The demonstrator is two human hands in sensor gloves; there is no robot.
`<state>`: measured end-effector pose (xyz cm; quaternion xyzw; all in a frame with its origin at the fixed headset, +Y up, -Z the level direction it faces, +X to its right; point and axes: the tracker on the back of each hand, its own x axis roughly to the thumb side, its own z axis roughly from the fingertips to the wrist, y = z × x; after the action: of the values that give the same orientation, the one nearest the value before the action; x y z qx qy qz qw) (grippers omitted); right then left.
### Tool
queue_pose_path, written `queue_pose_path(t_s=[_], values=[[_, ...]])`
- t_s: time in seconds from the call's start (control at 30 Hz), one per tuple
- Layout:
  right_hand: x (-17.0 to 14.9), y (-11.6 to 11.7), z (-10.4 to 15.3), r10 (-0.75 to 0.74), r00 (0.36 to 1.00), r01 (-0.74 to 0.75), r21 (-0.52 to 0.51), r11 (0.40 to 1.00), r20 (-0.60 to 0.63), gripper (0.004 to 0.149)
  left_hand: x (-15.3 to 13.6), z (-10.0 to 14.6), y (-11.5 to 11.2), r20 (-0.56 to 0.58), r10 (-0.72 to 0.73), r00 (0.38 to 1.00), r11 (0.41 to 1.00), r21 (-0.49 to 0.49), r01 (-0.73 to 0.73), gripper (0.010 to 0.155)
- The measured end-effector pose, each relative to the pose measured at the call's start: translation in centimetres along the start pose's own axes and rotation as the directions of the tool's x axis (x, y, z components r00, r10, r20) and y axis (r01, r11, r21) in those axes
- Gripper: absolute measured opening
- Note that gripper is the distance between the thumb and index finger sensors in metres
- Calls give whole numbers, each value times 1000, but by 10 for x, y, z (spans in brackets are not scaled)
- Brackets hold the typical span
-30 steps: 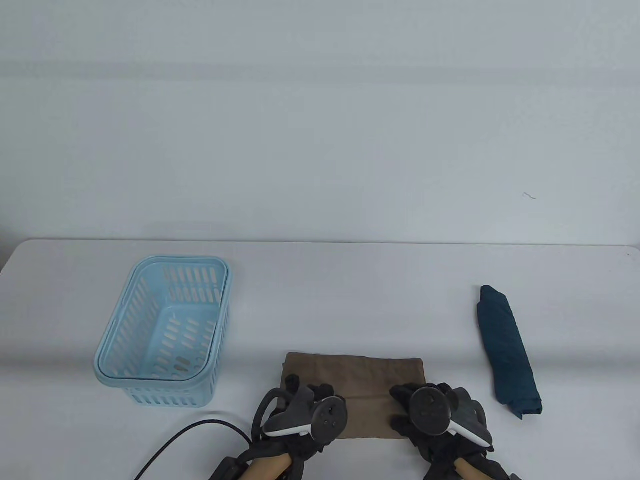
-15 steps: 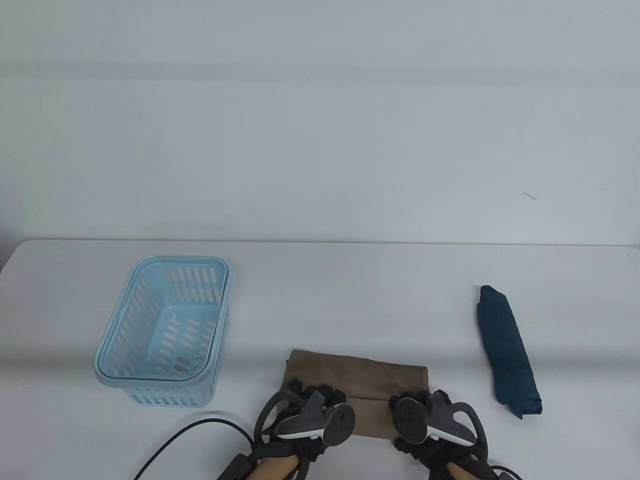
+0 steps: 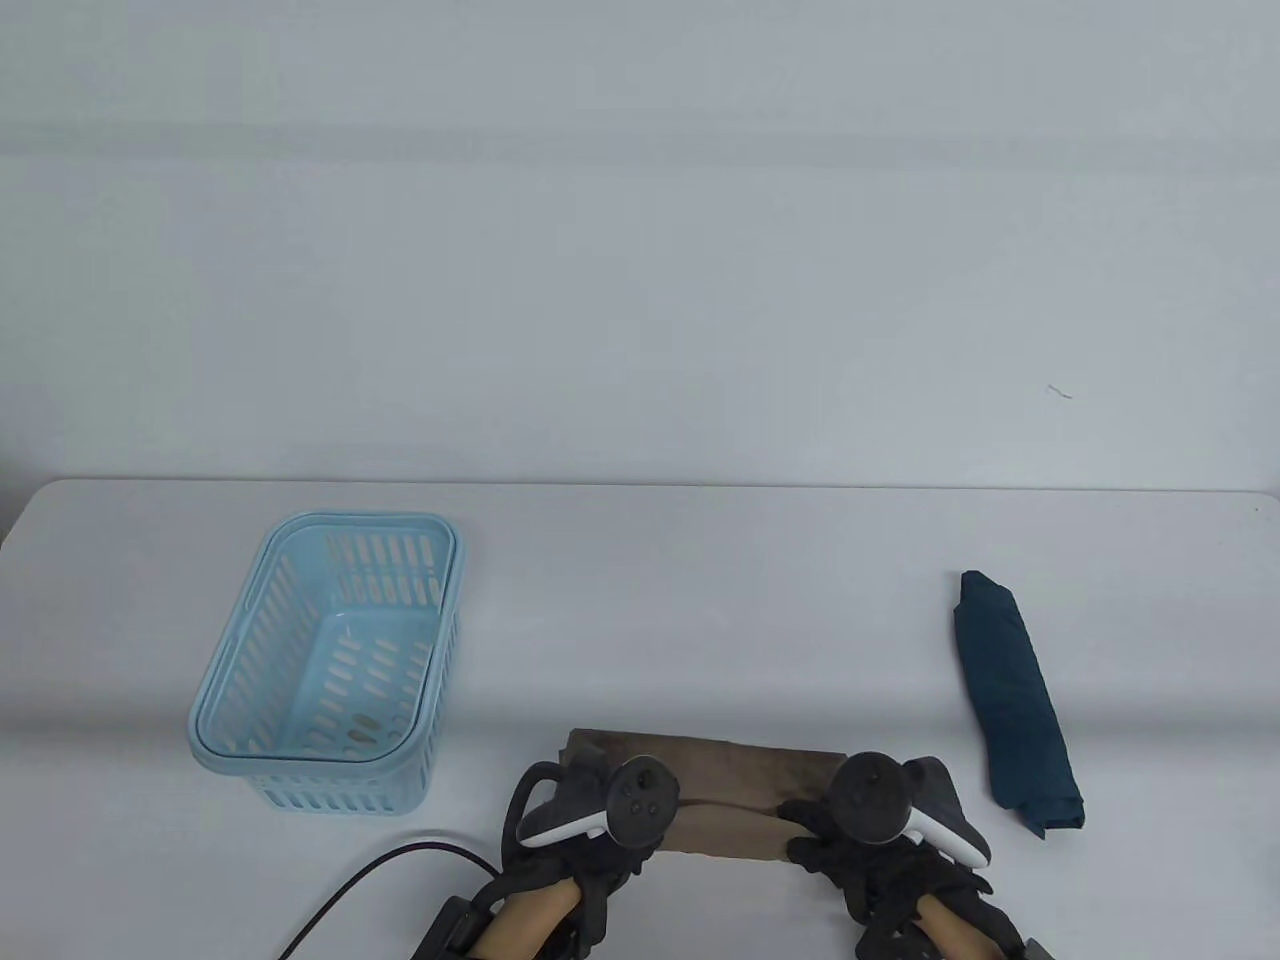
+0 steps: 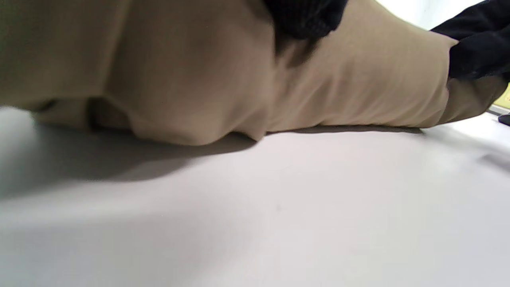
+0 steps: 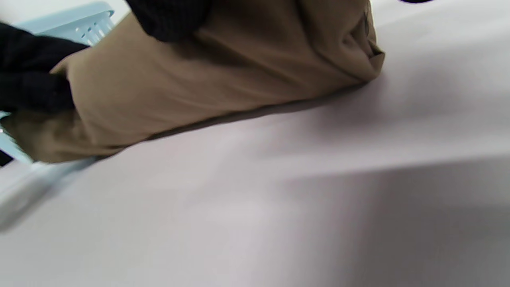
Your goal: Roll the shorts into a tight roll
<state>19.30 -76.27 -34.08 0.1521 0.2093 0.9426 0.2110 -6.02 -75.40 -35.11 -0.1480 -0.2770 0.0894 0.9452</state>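
The tan shorts (image 3: 735,795) lie at the table's front edge, partly rolled into a thick bundle running left to right. My left hand (image 3: 590,800) grips the roll's left end and my right hand (image 3: 845,830) grips its right end. In the left wrist view the roll (image 4: 239,79) rests on the white table with my left fingers (image 4: 305,16) pressing on top. In the right wrist view the roll (image 5: 223,79) has my right fingers (image 5: 169,16) on it, and the other hand (image 5: 28,75) holds the far end.
A light blue slotted basket (image 3: 330,655) stands at the left. A dark teal rolled garment (image 3: 1015,700) lies at the right. A black cable (image 3: 380,880) runs along the front left edge.
Both hands have moved forward over the shorts, rolling the near edge away. The flat tan area has shrunk into a thicker bundle.
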Motion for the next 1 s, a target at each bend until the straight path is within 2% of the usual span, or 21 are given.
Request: queue_pose_path(t_s=[0.1, 0.23, 0.33, 0.43, 0.47, 0.53, 0.6, 0.7, 0.8, 0.9, 1.0], values=[[-2, -2, 0, -12, 1000, 12, 40, 999, -20, 58, 1, 1, -2, 1, 1, 1000, 1000, 8, -1, 58], [-5, -2, 0, 13, 999, -13, -12, 1000, -36, 56, 3, 1, -3, 0, -13, 1000, 1000, 14, 13, 58], [-5, -2, 0, 10, 999, -12, -30, 999, -46, 56, 9, 10, 6, 25, 18, 1000, 1000, 21, -19, 66], [-5, -3, 0, 8, 998, -11, -48, 999, -59, 56, 17, 22, 22, 135, -19, 991, 993, 116, 3, 53], [-6, -3, 0, 5, 998, -9, -60, 998, -65, 57, 20, 25, 25, 171, -38, 985, 993, 121, 18, 47], [-6, -3, 0, -4, 997, -1, -81, 997, -71, 57, 21, 25, 24, 159, -80, 984, 995, 74, 69, 44], [-4, -4, 2, 0, 997, -8, -117, 993, -74, 59, 20, 23, 18, 146, -123, 982, 992, 47, 118, 47], [4, -13, 11, 64, 997, -73, -243, 967, -48, 61, 17, 20, 12, 128, -129, 983, 991, 50, 123, 51], [16, -20, 23, 152, 988, -130, -344, 930, 37, 60, 15, 18, 10, 104, -154, 983, 987, 57, 148, 54], [24, -18, 26, 165, 980, -119, -333, 936, 115, 56, 16, 16, 4, 80, -188, 979, 981, 51, 184, 57], [26, -9, 21, 209, 970, -171, -264, 949, 123, 55, 17, 13, -1, 67, -221, 973, 975, 43, 219, 60]])
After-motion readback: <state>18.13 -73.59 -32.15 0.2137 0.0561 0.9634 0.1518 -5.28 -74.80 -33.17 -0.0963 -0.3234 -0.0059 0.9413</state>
